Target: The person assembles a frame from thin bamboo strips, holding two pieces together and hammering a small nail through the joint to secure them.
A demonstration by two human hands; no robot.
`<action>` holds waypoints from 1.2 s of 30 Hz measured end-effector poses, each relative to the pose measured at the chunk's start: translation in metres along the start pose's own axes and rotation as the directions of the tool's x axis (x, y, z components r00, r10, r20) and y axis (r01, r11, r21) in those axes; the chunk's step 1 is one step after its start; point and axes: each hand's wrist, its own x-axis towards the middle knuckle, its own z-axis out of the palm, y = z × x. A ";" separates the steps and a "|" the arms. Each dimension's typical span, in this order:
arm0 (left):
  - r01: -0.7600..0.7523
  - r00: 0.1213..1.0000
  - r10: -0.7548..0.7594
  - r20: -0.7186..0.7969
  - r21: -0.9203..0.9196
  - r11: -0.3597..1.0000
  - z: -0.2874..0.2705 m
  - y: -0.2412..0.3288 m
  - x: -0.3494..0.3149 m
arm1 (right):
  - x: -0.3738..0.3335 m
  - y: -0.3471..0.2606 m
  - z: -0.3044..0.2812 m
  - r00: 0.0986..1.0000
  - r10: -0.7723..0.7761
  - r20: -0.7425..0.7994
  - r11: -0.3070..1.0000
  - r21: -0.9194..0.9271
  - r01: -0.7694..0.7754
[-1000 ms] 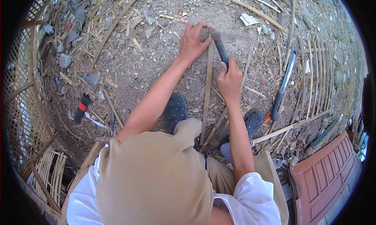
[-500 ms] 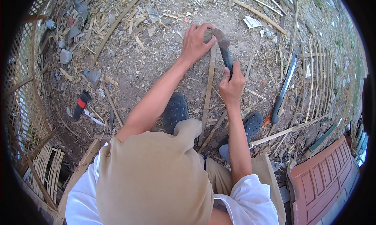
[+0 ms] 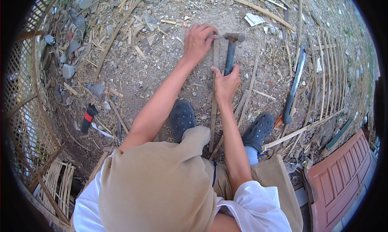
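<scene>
My right hand (image 3: 227,84) is closed round the dark handle of a hammer (image 3: 230,56). Its rusty head points away from me, just right of a long thin wooden strip (image 3: 215,78) lying lengthwise on the ground. At the far end of that strip, my left hand (image 3: 199,44) has thumb and forefinger brought together in a pinch. Whatever sits between those fingertips is too small to make out. The strip's near end lies between my dark clogs (image 3: 182,118), and my right thumb is close beside its middle.
A long-bladed machete (image 3: 296,82) lies to the right, beside a slatted bamboo frame (image 3: 329,80). Reddish-brown panelling (image 3: 339,179) stands at lower right. On the left are a woven lattice (image 3: 26,86) and a black object with a red band (image 3: 87,117). Bamboo strips (image 3: 121,30) and stones litter the ground.
The hammer's head has swung away from my left fingers, to the right, and now shows its full width. My right hand has shifted left, nearer the strip. The left hand is still at the strip's end.
</scene>
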 end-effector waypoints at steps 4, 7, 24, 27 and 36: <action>-0.155 0.987 0.155 0.042 -0.004 0.988 -0.006 -0.014 0.014 | 0.002 0.003 -0.006 0.996 -0.003 0.087 0.999 -0.039 0.007; -0.218 0.973 0.216 0.075 0.013 0.976 -0.006 -0.016 0.022 | 0.002 0.005 -0.005 0.995 -0.005 0.098 0.997 -0.075 0.012; -0.145 0.973 0.175 0.152 -0.187 0.972 -0.012 -0.023 0.033 | -0.002 0.004 -0.008 0.998 0.060 0.011 0.997 0.042 -0.060; -0.115 0.969 0.164 0.185 -0.250 0.961 -0.016 -0.023 0.032 | 0.002 0.006 -0.007 0.995 0.098 0.032 0.991 0.084 -0.100; -0.271 0.922 0.302 0.241 -0.155 0.950 -0.022 -0.023 0.037 | 0.000 0.005 -0.001 0.994 0.082 0.069 0.986 0.140 -0.091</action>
